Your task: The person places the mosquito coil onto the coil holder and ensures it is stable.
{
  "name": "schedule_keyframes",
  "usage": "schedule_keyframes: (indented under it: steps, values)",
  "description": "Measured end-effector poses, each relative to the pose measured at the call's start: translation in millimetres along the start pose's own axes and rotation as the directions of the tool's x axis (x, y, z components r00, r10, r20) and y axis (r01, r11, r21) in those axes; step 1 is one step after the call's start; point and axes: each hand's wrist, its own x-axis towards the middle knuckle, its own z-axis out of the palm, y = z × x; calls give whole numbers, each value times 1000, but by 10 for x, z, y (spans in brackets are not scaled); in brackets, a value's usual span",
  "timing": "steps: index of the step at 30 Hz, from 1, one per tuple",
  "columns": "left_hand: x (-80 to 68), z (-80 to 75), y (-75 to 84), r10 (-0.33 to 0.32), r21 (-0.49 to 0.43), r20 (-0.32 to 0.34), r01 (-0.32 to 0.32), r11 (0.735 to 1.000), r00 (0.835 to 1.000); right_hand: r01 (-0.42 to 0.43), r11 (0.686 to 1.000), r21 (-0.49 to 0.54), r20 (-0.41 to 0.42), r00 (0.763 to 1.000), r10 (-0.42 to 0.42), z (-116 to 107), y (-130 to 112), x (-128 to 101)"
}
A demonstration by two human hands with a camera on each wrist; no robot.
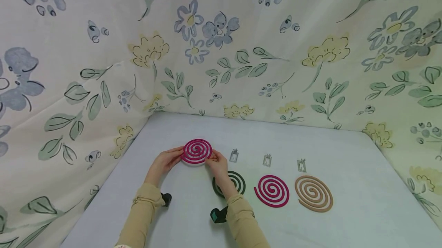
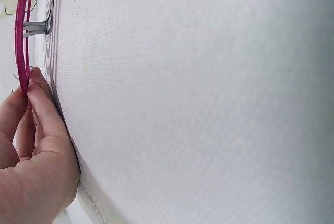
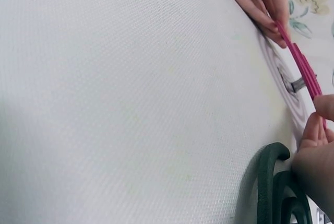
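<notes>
- Both your hands hold one pink spiral coil at the far left of the white table. Left hand pinches its left rim, right hand pinches its right rim, fingertips curled on the edge.
- Wrist views show the coil raised off the surface, w/ a small metal stand under its centre. Can't tell if the stand's prong is seated in the coil.
- Risk: the coil looks thin and brittle; squeezing or twisting the two rims against each other could snap a ring.
- Risk: if it's off-centre on the stand, letting go may tip it or knock the stand over.
- Your right wrist lies over the dark green coil, just near of the pink one; dropping the forearm could crack or drag it.
- To the right, well apart: another pink coil, a tan coil, and three spare metal stands in a row beyond them.
</notes>
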Motion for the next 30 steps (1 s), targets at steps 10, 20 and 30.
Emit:
schedule_keyframes:
  steps: [10, 20, 30]
  values:
    - [-13, -10, 4, 4, -4, -1, -4, 1000, 1000, -6, 1000, -12, -2, 1000, 6, 11, 7, 3]
    - [-1, -3, 5, 3, -4, -6, -3, 1000, 1000, -11, 1000, -11, -1, 1000, 11, 2, 7, 13]
    - [19, -20, -29, 26, 14, 38, -27, 1000, 999, 19, 1000, -20, 15, 1000, -18, -16, -173, -149]
